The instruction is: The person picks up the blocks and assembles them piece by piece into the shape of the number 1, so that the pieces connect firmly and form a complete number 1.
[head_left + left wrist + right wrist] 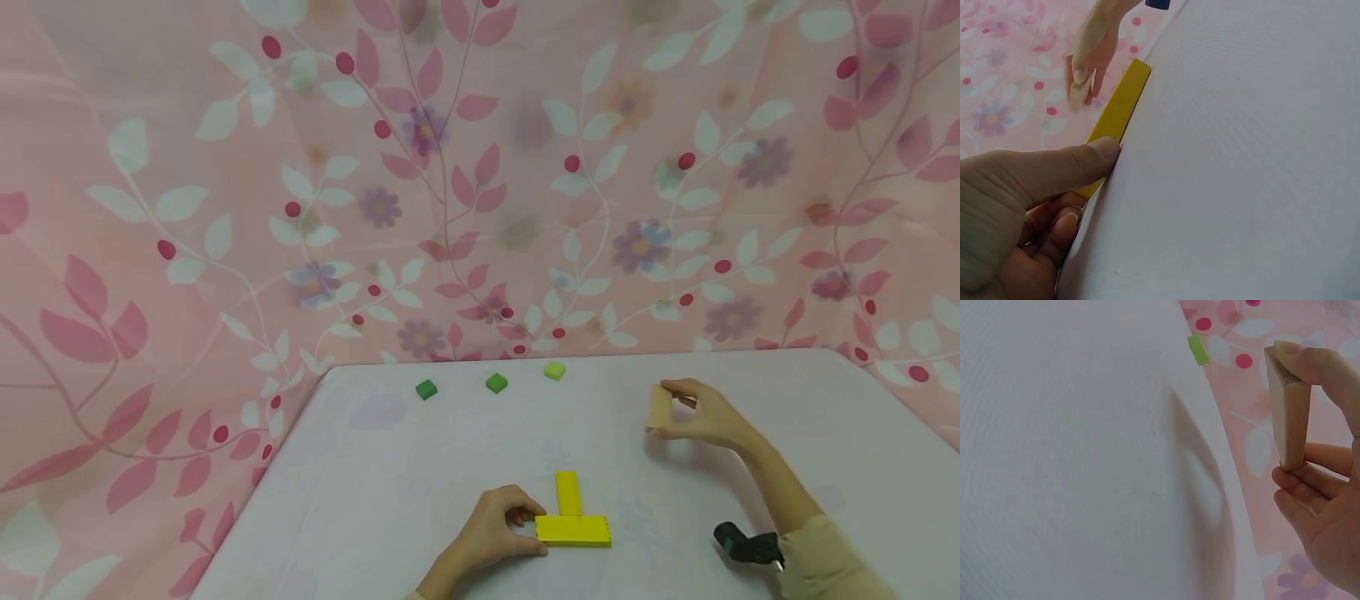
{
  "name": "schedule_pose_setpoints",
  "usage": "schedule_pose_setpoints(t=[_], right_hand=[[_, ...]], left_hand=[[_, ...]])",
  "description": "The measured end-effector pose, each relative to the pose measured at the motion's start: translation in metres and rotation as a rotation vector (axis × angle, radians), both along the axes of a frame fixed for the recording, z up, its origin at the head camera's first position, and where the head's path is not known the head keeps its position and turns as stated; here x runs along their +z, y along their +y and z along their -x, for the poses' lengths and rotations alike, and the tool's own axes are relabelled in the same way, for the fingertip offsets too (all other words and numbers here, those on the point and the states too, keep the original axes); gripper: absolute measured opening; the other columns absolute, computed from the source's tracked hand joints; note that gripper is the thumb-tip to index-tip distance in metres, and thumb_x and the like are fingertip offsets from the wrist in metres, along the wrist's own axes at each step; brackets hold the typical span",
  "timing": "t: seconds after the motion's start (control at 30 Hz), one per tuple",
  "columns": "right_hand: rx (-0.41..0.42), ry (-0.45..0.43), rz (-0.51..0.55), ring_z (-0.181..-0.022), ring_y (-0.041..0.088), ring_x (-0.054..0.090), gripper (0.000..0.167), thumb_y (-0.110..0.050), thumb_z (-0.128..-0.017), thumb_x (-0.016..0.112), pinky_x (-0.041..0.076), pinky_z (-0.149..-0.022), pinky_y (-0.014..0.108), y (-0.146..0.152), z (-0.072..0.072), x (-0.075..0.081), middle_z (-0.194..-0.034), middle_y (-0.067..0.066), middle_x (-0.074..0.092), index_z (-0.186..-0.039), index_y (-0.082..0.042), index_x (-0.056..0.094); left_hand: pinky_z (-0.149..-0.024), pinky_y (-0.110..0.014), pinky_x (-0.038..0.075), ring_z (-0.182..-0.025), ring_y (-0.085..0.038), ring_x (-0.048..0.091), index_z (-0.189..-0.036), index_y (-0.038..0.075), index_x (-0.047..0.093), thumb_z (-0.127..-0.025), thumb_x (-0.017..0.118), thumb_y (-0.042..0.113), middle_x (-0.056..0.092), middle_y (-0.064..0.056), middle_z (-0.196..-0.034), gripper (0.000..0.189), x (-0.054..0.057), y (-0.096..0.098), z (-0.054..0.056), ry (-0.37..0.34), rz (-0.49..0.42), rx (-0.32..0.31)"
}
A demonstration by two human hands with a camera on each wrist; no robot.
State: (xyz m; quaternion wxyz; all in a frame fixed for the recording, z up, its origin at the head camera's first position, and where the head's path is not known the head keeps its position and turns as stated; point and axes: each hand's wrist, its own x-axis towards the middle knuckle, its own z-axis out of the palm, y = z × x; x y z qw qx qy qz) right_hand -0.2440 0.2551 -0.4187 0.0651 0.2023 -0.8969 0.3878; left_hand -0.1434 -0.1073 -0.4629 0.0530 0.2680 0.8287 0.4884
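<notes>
Near the table's front, my left hand [495,529] pinches the left end of a yellow rectangular block [573,531] lying flat on the cloth. A second, smaller yellow block [568,492] lies behind it at a right angle, the two making a T. In the left wrist view the thumb presses on the yellow block [1119,109] near its end. To the right, my right hand [701,414] holds a pale wooden block [659,407] above the table. The right wrist view shows this wooden block [1289,412] gripped by its two ends between thumb and fingers.
Along the back edge of the white-covered table [360,500] lie a dark green block [426,389], a green block [497,383] and a lime block [554,371]. A black device [746,544] is at my right wrist. A pink floral curtain [480,167] hangs behind.
</notes>
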Motion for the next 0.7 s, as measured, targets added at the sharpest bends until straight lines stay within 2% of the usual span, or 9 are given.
schedule_pose_setpoints(t=[0.2, 0.5, 0.7], right_hand=[[0.037, 0.011, 0.020, -0.111, 0.042, 0.051, 0.075, -0.020, -0.068, 0.084, 0.038, -0.096, 0.052, -0.011, 0.004, 0.000, -0.123, 0.028, 0.053, -0.126, 0.012, 0.050], [0.087, 0.016, 0.027, -0.108, 0.040, 0.052, 0.079, -0.023, -0.065, 0.085, 0.037, -0.097, 0.053, -0.029, 0.011, -0.005, -0.122, 0.026, 0.054, -0.126, 0.012, 0.050], [0.118, 0.004, 0.042, -0.109, 0.039, 0.051, 0.078, -0.020, -0.065, 0.086, 0.037, -0.098, 0.053, -0.041, 0.012, 0.000, -0.123, 0.026, 0.053, -0.126, 0.013, 0.049]], left_hand=[[-0.068, -0.018, 0.048, -0.073, 0.001, 0.051, -0.094, 0.007, 0.072, -0.067, 0.085, 0.017, 0.060, 0.010, -0.082, 0.031, 0.000, 0.000, 0.000, 0.002, 0.002, -0.002], [-0.067, -0.018, 0.048, -0.072, 0.001, 0.050, -0.094, 0.007, 0.072, -0.068, 0.085, 0.017, 0.060, 0.010, -0.082, 0.031, 0.000, 0.001, 0.001, 0.015, 0.006, -0.002], [-0.068, -0.018, 0.048, -0.073, 0.001, 0.051, -0.095, 0.006, 0.072, -0.067, 0.085, 0.017, 0.060, 0.010, -0.083, 0.032, 0.000, 0.001, 0.000, 0.018, 0.005, -0.001]])
